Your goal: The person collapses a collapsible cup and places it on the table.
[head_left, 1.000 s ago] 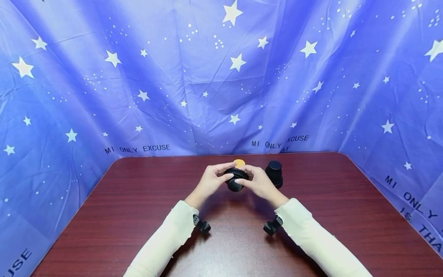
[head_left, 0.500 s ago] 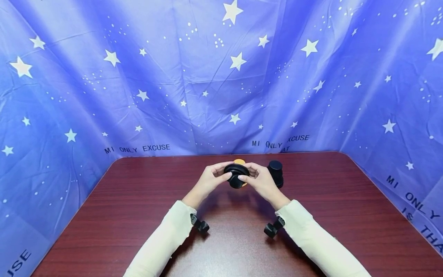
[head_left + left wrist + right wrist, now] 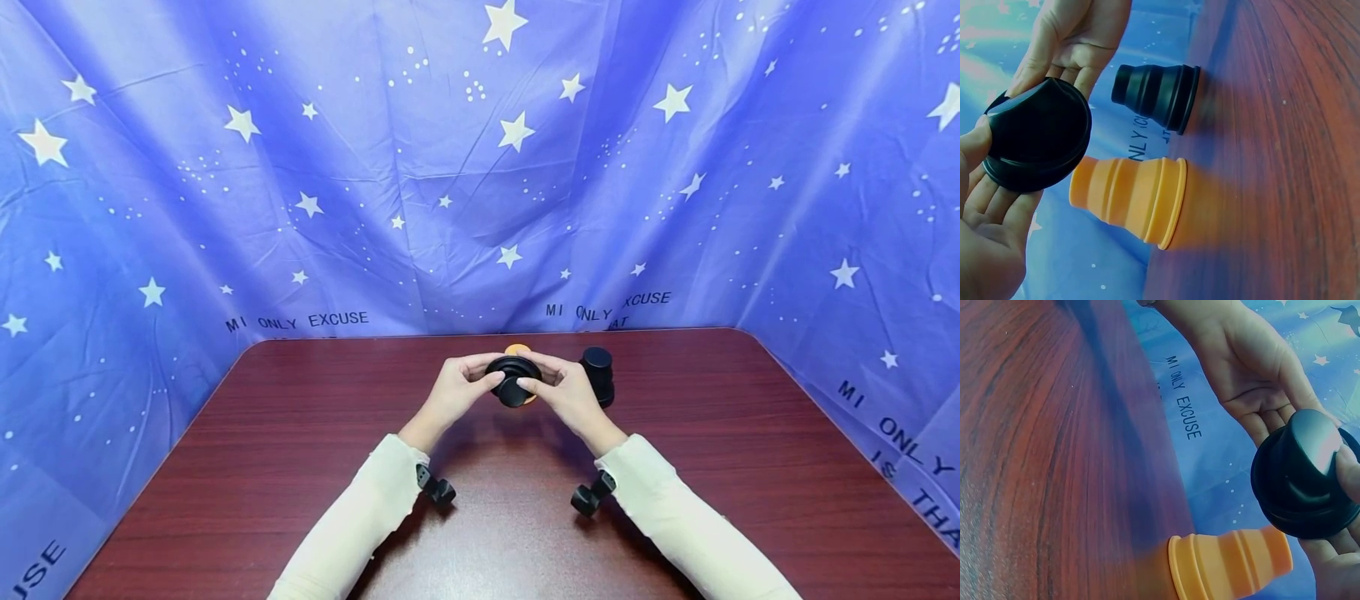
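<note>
Both hands hold a black collapsible cup (image 3: 513,383) between them in the head view, above the table. It is partly folded, its narrow base toward the person and tilted in the left wrist view. My left hand (image 3: 459,388) pinches its left side, thumb on the base side and fingers behind the rim. Opposite, my right hand (image 3: 562,392) pinches the other side the same way. Behind the held cup an orange collapsible cup (image 3: 1129,197) stands extended, wide end down, mostly hidden in the head view. A second black collapsible cup (image 3: 597,377) stands wide end down beyond the right hand.
The dark red wooden table (image 3: 360,392) reaches back to a blue star-printed curtain (image 3: 442,167) on its far and side edges. A small black camera sits on each wrist, the left camera (image 3: 437,490) and the right camera (image 3: 592,493) low over the table.
The held black cup has risen slightly and tilted, showing some orange cup below its right side. Both hands have shifted a little with it and kept their grip. The standing cups look unmoved.
</note>
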Action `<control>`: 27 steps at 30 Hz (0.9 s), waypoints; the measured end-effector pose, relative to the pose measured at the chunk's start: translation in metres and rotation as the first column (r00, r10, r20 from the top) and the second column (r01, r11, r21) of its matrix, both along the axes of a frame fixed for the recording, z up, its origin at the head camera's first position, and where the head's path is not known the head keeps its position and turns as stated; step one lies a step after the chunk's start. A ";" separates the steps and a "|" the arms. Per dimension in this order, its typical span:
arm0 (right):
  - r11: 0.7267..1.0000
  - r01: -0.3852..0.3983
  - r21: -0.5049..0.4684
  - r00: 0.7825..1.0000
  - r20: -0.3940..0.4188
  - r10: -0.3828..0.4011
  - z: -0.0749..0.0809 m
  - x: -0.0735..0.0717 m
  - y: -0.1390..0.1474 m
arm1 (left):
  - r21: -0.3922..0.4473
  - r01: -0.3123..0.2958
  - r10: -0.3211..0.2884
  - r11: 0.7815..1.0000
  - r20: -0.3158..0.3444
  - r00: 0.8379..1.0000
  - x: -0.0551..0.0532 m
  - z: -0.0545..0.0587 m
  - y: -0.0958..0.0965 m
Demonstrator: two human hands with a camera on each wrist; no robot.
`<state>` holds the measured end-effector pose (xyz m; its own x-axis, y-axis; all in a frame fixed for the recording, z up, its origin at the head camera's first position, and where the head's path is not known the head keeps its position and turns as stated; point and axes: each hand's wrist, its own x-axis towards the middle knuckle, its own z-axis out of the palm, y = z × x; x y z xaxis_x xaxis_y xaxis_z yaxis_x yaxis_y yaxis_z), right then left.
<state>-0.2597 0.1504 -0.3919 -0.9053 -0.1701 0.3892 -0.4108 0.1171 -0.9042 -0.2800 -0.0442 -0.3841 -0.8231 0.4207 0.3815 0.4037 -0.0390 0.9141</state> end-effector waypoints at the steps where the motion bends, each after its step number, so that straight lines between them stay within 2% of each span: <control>1: 1.000 0.002 -0.003 1.000 -0.001 -0.002 -0.003 -0.002 0.001 | -0.014 -0.014 0.014 1.000 -0.022 1.000 0.003 0.003 0.000; 7: 1.000 0.024 0.008 0.999 -0.040 -0.024 -0.008 -0.005 0.001 | -0.126 -0.114 0.091 0.985 -0.175 0.980 0.008 0.007 0.002; 14: 0.992 0.070 0.104 0.995 -0.078 -0.062 0.000 -0.001 -0.001 | -0.179 -0.124 0.082 0.976 -0.224 0.971 0.010 0.009 0.003; 17: 0.987 0.078 0.143 0.995 -0.077 -0.067 0.006 0.002 -0.002 | -0.169 -0.094 0.063 0.981 -0.180 0.982 0.009 0.009 0.002; 21: 0.991 0.053 0.124 0.997 -0.069 -0.045 0.001 -0.002 -0.001 | -0.097 -0.011 0.006 0.995 -0.045 0.999 0.005 0.005 0.001; 24: 0.996 0.037 0.079 0.998 -0.048 -0.033 -0.006 -0.007 -0.001 | -0.046 0.025 -0.023 0.999 0.024 0.999 0.001 0.002 0.000; 27: 0.998 0.030 0.049 0.999 -0.022 -0.029 -0.007 -0.008 -0.001 | -0.030 0.039 -0.037 0.999 0.058 0.998 0.000 0.002 -0.001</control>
